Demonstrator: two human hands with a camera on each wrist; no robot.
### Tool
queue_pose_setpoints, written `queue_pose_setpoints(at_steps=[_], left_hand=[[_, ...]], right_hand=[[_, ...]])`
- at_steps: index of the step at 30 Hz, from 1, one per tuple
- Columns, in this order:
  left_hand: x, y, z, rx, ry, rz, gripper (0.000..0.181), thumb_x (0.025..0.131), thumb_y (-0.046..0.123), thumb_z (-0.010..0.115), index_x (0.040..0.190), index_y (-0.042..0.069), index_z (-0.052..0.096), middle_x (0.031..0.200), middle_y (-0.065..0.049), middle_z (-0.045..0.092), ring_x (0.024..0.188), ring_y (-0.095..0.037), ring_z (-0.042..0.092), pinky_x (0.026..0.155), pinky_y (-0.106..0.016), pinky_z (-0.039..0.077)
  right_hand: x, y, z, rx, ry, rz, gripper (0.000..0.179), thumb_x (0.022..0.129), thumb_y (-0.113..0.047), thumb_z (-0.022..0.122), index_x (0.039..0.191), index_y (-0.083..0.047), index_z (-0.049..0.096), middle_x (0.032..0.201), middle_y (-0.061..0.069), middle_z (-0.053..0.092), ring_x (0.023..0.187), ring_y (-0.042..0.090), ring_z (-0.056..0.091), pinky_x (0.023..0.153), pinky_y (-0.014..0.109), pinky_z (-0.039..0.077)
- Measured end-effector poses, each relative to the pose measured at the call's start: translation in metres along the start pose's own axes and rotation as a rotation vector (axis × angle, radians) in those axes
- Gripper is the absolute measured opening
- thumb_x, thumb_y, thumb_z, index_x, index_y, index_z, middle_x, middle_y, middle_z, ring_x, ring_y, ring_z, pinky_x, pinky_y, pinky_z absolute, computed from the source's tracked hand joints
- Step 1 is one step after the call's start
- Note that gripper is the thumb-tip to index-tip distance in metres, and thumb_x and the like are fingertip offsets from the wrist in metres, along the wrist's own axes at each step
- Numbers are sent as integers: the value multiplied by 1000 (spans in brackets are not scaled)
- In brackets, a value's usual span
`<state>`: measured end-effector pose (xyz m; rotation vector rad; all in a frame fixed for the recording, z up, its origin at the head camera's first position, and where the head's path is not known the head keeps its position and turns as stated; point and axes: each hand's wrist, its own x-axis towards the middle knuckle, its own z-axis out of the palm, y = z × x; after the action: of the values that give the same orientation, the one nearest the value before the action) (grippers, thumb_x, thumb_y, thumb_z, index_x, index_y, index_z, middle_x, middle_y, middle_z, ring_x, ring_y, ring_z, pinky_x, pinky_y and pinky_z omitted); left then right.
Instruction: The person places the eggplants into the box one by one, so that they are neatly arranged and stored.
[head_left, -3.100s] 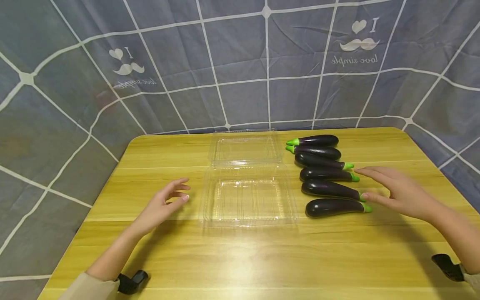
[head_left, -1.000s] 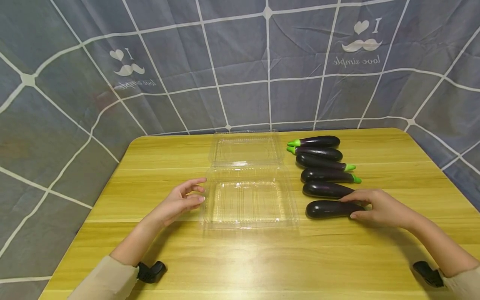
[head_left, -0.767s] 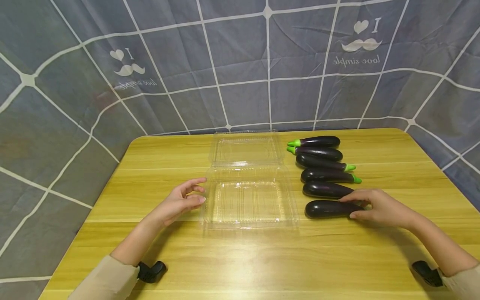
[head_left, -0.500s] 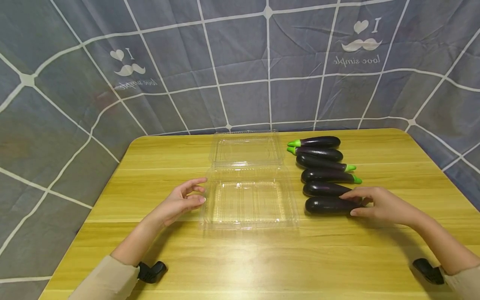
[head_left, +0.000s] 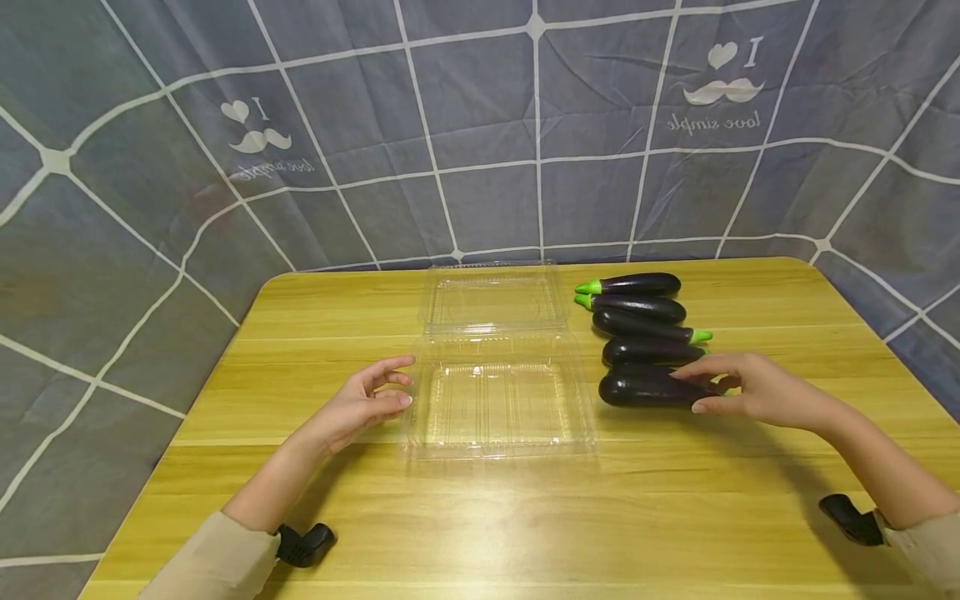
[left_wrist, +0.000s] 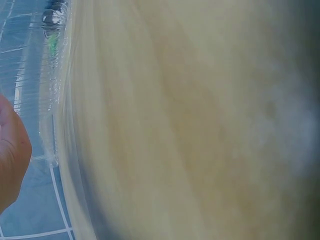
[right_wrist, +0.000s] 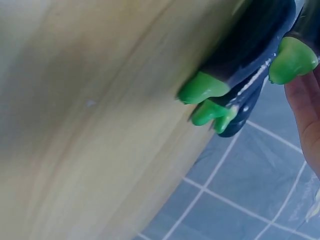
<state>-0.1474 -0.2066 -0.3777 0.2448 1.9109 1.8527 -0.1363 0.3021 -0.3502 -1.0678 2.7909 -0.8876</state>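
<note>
In the head view my right hand (head_left: pixel 772 393) pinches the stem end of the nearest eggplant (head_left: pixel 637 390), a glossy dark purple one raised a little off the table. Its green cap (right_wrist: pixel 292 60) shows beside the fingers in the right wrist view. The held eggplant partly covers the one behind it. Several more eggplants (head_left: pixel 637 323) lie in a column behind. At the left edge of a clear plastic clamshell box (head_left: pixel 498 453), my left hand (head_left: pixel 363 404) stays with loosely bent fingers and holds nothing; whether it touches the rim I cannot tell. The box lies unfolded, its lid (head_left: pixel 491 300) toward the back.
Everything lies on a wood-grain table (head_left: pixel 480 525). A grey-blue cloth (head_left: pixel 480 125) with white lines hangs behind the table and at its sides. Both wrists wear black camera mounts (head_left: pixel 303 546).
My right hand has come down to the nearest eggplant, gripped it by the stem end and raised it slightly toward the back. My left hand moved right to the box edge, then stayed still.
</note>
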Motion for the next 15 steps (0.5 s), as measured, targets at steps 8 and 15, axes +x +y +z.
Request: queue_pose_setpoints(at_steps=[8,15], left_hand=[[-3,2,1,-8,12,-13,67,88,2,60,145,2,25,116,-10,40,92,-14,57,79,-24,51],[0,5,0,4,10,-17,67,88,3,61,145,2,25,119,-13,38,93,-14,56,80,-24,51]], right_hand=[[14,-8,-8,33,-31,6,38,77,-13,75,113,-9,66,101,-1,64,83,0,55,59,22,50],[25,-16,-13,83,-40,25,37,80,-13,73,115,-10,64,104,1,64,77,1,57,53,24,48]])
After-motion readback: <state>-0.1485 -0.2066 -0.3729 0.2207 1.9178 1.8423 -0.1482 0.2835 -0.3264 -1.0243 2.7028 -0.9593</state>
